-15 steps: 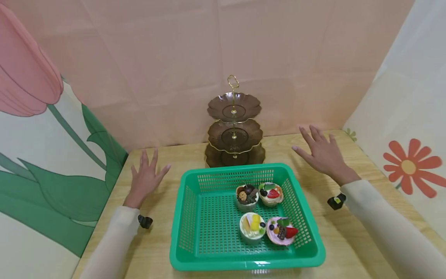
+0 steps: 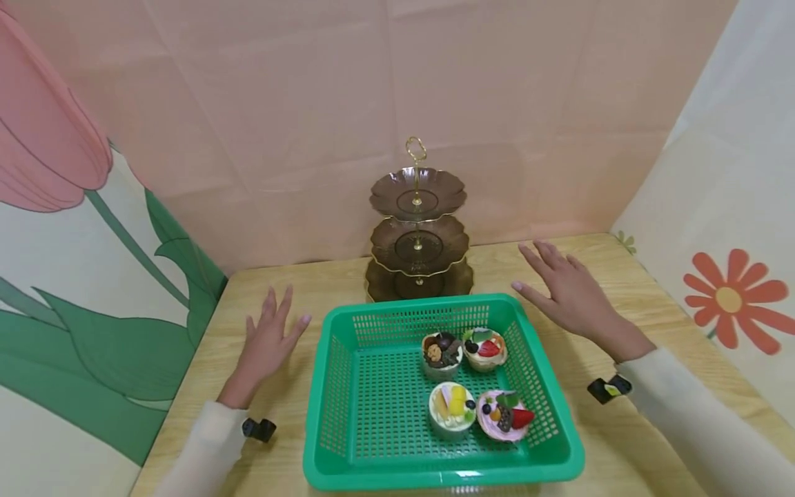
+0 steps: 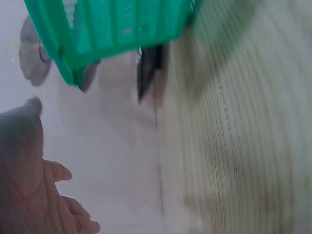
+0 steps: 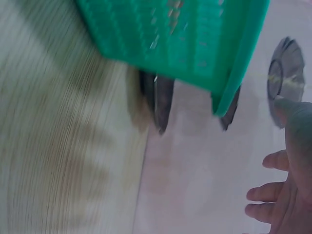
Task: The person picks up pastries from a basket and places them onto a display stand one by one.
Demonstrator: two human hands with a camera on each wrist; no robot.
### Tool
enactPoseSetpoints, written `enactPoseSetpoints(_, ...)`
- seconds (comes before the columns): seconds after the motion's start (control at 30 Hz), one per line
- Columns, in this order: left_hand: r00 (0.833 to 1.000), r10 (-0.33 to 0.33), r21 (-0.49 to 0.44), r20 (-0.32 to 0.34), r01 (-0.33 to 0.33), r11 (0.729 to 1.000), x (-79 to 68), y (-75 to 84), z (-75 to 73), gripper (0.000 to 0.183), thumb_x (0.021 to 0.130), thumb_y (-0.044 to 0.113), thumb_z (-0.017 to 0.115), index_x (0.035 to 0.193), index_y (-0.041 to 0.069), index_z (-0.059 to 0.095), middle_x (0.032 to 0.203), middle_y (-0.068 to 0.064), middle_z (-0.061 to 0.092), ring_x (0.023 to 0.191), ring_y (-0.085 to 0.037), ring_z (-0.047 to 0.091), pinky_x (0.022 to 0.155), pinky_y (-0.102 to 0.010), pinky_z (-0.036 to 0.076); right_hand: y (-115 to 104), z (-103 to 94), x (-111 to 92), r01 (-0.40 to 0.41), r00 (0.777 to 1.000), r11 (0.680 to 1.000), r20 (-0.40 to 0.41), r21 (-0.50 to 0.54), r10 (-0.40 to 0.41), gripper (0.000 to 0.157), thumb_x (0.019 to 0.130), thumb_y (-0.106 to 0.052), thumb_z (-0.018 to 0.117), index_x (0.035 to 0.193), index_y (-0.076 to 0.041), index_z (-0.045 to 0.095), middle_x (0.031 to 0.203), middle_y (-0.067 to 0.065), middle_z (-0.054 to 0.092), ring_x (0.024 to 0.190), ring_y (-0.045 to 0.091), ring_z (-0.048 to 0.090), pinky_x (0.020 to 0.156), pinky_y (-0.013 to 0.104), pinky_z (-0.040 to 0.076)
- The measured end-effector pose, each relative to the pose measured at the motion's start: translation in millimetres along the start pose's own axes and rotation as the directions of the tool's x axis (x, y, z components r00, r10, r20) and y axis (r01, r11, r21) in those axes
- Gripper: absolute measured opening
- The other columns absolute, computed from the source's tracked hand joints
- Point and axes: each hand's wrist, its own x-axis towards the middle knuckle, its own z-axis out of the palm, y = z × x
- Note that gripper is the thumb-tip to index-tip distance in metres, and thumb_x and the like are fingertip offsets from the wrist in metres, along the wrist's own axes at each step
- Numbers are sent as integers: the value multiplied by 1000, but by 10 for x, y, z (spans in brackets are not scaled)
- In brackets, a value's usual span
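Note:
Left of the green plastic basket, my left hand hovers over the table, fingers spread and holding nothing. My right hand is held in the same way beyond the basket's right side, also with nothing in it. Inside the basket, toward its right, sit several cupcakes: a chocolate-topped cupcake, a strawberry-topped cupcake, a cupcake with yellow fruit and a pink-cream cupcake. Both wrist views show the basket's side wall and the open fingers, somewhat blurred.
Behind the basket stands a three-tier brown stand with gold rims and a gold ring handle. The wooden table meets a pink cloth backdrop. Printed flower panels stand at the left and right.
Both hands have come slightly nearer to the basket, the left rightward and down, the right leftward and down. The cupcakes keep their places in the basket.

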Motion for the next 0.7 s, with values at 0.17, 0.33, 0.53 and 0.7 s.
enactPoseSetpoints(0.17, 999, 35, -45, 8, -35, 998, -156, 146, 31, 74, 108, 52, 39, 165, 14, 10, 168, -22, -3, 152, -47, 7, 113, -75, 1, -204, -50, -105, 29, 999, 998, -21, 59, -28, 79, 102, -41, 61, 164, -13, 21, 163, 23, 29, 133, 52, 45, 105, 69, 35)
enactPoseSetpoints(0.33, 998, 65, -61, -13, -66, 996, -319, 321, 27, 71, 109, 46, 44, 164, 13, 14, 168, -21, 0, 152, -46, 12, 116, -71, 4, -396, -101, -181, 43, 999, 993, -11, 110, -42, 81, 100, -35, 66, 164, -15, 21, 161, 21, 33, 130, 51, 50, 99, 68, 42)
enactPoseSetpoints(0.53, 997, 79, -65, 0, -79, 995, -537, 503, 16, 70, 108, 48, 42, 164, 13, 17, 169, -19, 4, 153, -41, 13, 117, -68, 11, -592, -112, -249, 49, 998, 989, 42, 138, -56, 79, 97, -37, 71, 161, -15, 30, 157, 21, 41, 133, 48, 49, 99, 67, 44)
enactPoseSetpoints(0.7, 996, 89, -81, 29, -86, 993, -699, 611, 28, 69, 109, 46, 42, 165, 16, 14, 169, -15, 3, 154, -39, 12, 117, -67, 15, -713, -100, -288, 120, 985, 982, 105, 146, -136, 64, 95, -34, 74, 147, -4, 52, 146, 23, 53, 130, 46, 52, 99, 64, 46)
